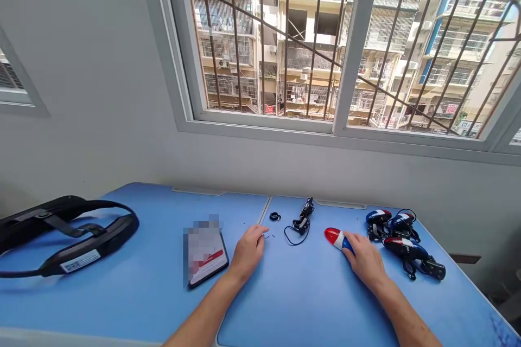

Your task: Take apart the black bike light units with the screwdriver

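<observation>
My right hand [363, 258] is wrapped over a smooth red, white and blue plastic shell [334, 236] lying on the blue table; the red tip points left and the palm hides its other end. My left hand [248, 249] rests on the table to the left, fingers reaching toward a few tiny screws [267, 237] beside its fingertips. Nothing shows between these fingers. Just beyond lies a small black ring clamp [275, 216]. Between the hands, farther back, is a black mechanical part [303, 218] with a thin looped cable.
Several red, white and blue devices with black clamps [407, 244] cluster at the right. A phone-like device [207, 255], partly pixelated, lies left of my left hand. A black strap-like device [97, 236] sits at the far left. Behind the table [305, 303] are a wall and barred window.
</observation>
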The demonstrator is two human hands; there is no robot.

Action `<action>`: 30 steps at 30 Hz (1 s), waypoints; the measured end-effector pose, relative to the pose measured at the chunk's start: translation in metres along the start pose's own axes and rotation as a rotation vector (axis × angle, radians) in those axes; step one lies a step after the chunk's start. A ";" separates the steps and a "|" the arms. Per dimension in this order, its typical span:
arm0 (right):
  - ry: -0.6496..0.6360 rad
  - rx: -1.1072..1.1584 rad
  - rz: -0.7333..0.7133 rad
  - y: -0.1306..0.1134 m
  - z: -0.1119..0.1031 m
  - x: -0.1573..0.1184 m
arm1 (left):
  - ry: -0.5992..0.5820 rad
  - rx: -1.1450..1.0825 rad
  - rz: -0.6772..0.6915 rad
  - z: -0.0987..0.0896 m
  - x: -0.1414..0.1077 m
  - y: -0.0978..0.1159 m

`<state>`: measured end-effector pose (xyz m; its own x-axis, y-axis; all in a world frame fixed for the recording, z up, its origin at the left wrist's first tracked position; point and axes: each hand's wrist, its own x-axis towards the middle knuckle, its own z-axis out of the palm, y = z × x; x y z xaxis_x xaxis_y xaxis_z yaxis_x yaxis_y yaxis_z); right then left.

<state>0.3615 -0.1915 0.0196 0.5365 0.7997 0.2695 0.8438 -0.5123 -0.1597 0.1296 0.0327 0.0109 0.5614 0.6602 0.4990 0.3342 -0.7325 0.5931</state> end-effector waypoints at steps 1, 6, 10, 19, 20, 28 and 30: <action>0.009 0.024 -0.008 0.003 0.001 -0.001 | -0.003 0.000 0.007 0.000 -0.002 0.000; 0.114 0.207 -0.143 0.015 0.010 -0.003 | -0.017 -0.008 0.006 -0.008 -0.009 0.006; 0.122 0.345 -0.415 -0.010 0.011 0.002 | -0.155 -0.103 0.029 -0.022 -0.017 0.028; -0.111 0.439 -0.711 -0.105 -0.005 0.012 | -0.411 -0.116 0.235 -0.030 -0.046 0.046; -0.125 0.436 -0.714 -0.109 -0.005 0.011 | -0.392 -0.114 0.232 -0.029 -0.049 0.043; -0.030 0.489 -0.703 -0.104 -0.007 0.009 | -0.246 0.014 0.097 -0.034 -0.037 0.048; 0.009 0.470 -0.664 -0.095 -0.007 0.008 | -0.159 0.182 -0.063 -0.035 -0.023 0.049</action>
<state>0.2856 -0.1390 0.0434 -0.0756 0.8870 0.4555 0.9034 0.2543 -0.3452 0.1071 -0.0124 0.0505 0.6422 0.6817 0.3505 0.4951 -0.7180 0.4892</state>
